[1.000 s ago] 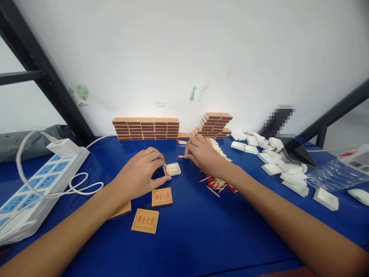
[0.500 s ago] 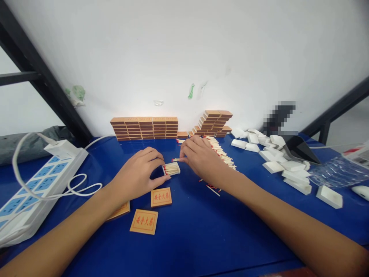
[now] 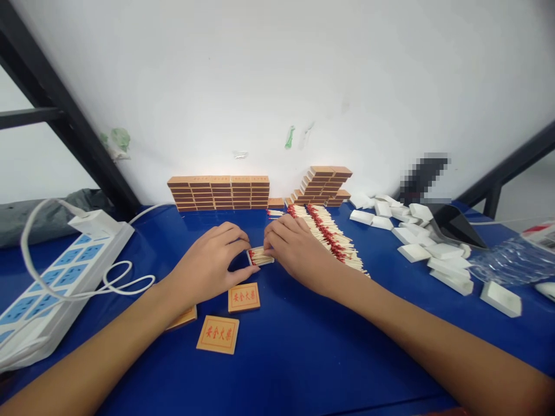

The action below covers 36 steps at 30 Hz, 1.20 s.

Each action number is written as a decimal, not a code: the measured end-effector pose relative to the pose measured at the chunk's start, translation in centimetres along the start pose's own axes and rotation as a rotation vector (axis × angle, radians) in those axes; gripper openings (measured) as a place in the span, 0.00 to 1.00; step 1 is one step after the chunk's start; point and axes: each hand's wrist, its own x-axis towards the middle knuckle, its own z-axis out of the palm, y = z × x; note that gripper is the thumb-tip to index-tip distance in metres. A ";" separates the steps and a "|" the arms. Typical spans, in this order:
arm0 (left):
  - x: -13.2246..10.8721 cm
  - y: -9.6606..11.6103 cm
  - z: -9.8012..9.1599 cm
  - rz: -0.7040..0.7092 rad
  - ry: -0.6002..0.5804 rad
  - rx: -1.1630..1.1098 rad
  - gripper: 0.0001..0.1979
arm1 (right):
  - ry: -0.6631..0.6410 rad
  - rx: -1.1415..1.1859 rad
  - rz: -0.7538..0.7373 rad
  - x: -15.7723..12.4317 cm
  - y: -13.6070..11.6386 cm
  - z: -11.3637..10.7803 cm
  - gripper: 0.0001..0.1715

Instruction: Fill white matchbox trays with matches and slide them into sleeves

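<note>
On the table [image 3: 303,358], the tray [image 3: 267,263] is gripped at its left end by the left hand [image 3: 214,254]; tilting could be caused by uneven pressure. Its matches [image 3: 258,257] could be displaced by the right hand [image 3: 299,248], curled over the right end; what it holds cannot be determined.

Two flat matchboxes [image 3: 243,297] [image 3: 217,334] read 安全火, the fourth character unclear.

Light diffuse, moderately bright; wall [image 3: 260,86] pale, faintly brighter low down. Soft shadows on table [image 3: 303,364] under both forearms. Wide-angle distortion: black frame [image 3: 89,141] leans at left edge. Far-right patch [image 3: 422,179] pixelated; lettering on far boxes [image 3: 219,193] indistinct.
</note>
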 end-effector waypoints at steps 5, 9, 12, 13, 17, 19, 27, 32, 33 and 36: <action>0.0 0.0 0.0 0.010 0.021 -0.007 0.12 | 0.033 0.078 0.025 0.4 2.0 0.0 0.17; 0.0 -0.1 0.2 0.019 0.031 -0.017 0.12 | 0.045 0.035 0.276 1.0 5.8 0.6 0.15; -0.1 -0.2 0.3 0.019 0.035 -0.025 0.13 | -0.039 0.043 0.328 1.3 7.7 1.4 0.15; -0.1 -0.2 0.3 0.018 0.038 -0.027 0.13 | -0.062 0.046 0.322 1.3 7.9 1.7 0.15; -0.1 -0.2 0.3 0.019 0.035 -0.023 0.12 | -0.085 0.021 0.291 1.5 7.8 2.5 0.14; -0.1 -0.1 0.2 0.022 0.029 -0.017 0.12 | -0.078 0.003 0.284 1.5 7.7 2.7 0.14; -0.1 -0.3 0.3 0.029 0.040 -0.016 0.13 | -0.050 -0.002 0.267 1.6 8.0 2.7 0.12; -0.1 -0.3 0.4 0.023 0.031 -0.011 0.13 | -0.028 0.032 0.256 1.8 7.5 2.4 0.11; -0.1 -0.3 0.4 0.022 0.032 -0.012 0.12 | -0.024 0.054 0.259 1.8 7.4 2.4 0.11; -0.1 -0.4 0.4 0.026 0.039 -0.012 0.13 | -0.011 0.117 0.277 2.1 7.2 2.5 0.09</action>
